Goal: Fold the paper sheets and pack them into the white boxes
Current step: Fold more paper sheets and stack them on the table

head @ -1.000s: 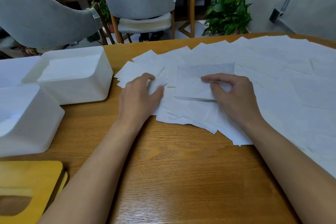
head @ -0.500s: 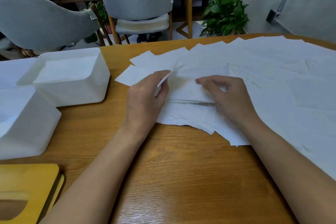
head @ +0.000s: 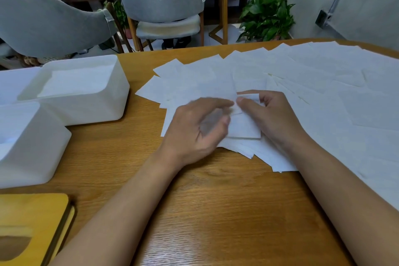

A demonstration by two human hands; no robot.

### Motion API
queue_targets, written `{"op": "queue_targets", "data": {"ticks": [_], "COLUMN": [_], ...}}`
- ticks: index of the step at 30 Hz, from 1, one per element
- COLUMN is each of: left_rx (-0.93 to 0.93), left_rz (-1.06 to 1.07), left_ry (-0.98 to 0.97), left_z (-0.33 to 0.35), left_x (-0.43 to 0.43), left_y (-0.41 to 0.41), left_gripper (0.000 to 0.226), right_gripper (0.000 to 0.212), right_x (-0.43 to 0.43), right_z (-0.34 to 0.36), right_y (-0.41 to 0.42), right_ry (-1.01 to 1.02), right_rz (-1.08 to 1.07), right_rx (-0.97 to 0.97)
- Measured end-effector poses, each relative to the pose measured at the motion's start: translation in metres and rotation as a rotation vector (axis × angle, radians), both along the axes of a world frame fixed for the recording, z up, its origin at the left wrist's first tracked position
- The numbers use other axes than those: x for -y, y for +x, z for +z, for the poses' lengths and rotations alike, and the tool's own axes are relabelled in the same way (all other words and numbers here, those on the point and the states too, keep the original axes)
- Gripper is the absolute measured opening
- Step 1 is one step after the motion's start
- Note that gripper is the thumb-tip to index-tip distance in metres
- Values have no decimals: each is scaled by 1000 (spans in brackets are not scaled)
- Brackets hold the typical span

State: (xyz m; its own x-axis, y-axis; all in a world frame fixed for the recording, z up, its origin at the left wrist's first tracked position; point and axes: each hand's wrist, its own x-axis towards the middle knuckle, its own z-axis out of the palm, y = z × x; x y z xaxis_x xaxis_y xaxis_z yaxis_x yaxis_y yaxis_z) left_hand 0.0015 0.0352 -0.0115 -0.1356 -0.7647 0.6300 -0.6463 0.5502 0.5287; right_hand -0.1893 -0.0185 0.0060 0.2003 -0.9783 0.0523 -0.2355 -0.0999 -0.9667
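A folded sheet [head: 245, 128] lies between the hands, on top of the loose paper sheets [head: 323, 84] that fan out beyond and to the right of the right hand [head: 275, 119]. That hand pinches the sheet's far edge between thumb and curled fingers, seemingly to keep the layers aligned. The left hand [head: 197, 129], blurred, stretches its fingers flat across the sheet, probably pressing the crease. On the bench [head: 216, 211], to the left of the left hand, the farther white box [head: 86, 110] already holds folded paper, and the nearer white box [head: 32, 153] is also within easy reach.
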Motion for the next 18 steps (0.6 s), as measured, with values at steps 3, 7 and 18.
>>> {"op": "queue_targets", "data": {"ticks": [3, 7, 18], "left_rx": [-39, -85, -61], "left_rz": [204, 274, 122], "left_ry": [-57, 36, 38], "left_z": [0, 3, 25], "left_x": [7, 13, 9], "left_y": [8, 24, 30], "left_gripper": [25, 29, 9], "right_gripper": [14, 15, 41], "right_x": [0, -1, -5], "right_z": [2, 5, 10], "right_y": [-3, -3, 3], "right_ry": [2, 9, 115], "right_rz": [31, 102, 54], "right_rx": [4, 7, 44]}}
